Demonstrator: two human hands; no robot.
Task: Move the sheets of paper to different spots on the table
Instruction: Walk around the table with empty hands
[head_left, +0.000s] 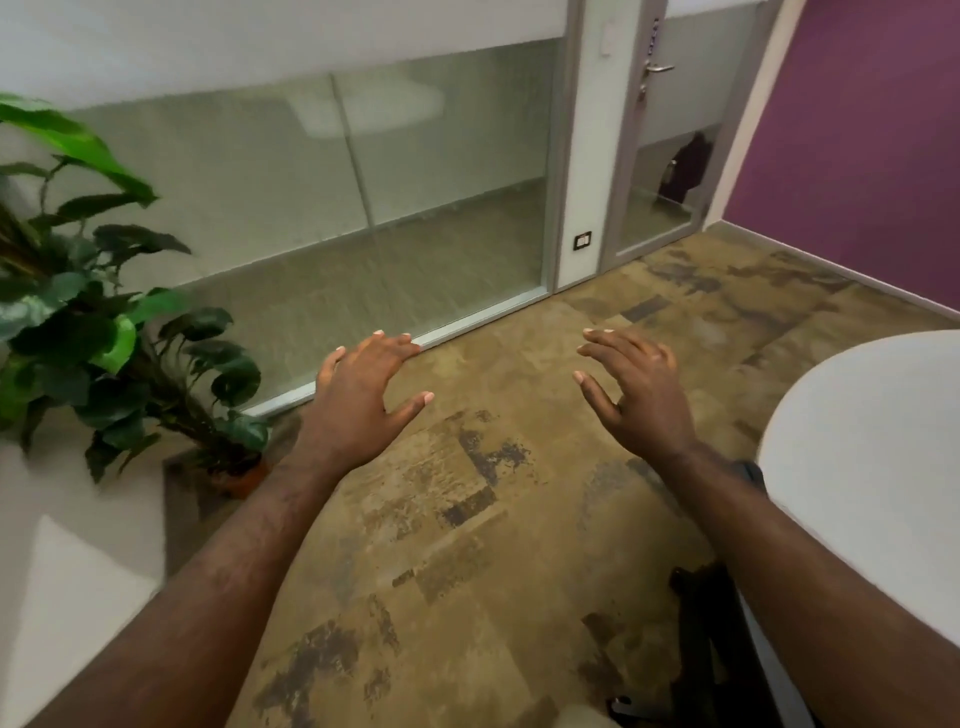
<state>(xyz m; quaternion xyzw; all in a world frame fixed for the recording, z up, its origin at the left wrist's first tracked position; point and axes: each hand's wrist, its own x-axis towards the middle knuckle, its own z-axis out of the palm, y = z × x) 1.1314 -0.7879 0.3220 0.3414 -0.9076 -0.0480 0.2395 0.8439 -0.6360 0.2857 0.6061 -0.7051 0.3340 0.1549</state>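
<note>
Both hands out front over carpet (467, 519), holding nothing. Left hand (363, 395): fingers spread, relaxed, palm down. Right hand (639, 395): same, fingers apart, slightly bent, empty. White round table (872, 467) at right edge, only partly in frame; bare on visible part. No sheets of paper in view, so can't tell where they lie. Potted plant (104, 322) at left, glass partition (363, 182) ahead. Progress, judging by this: nothing in hand, can't confirm any sheet moved; prob. between moves or not yet started.
</note>
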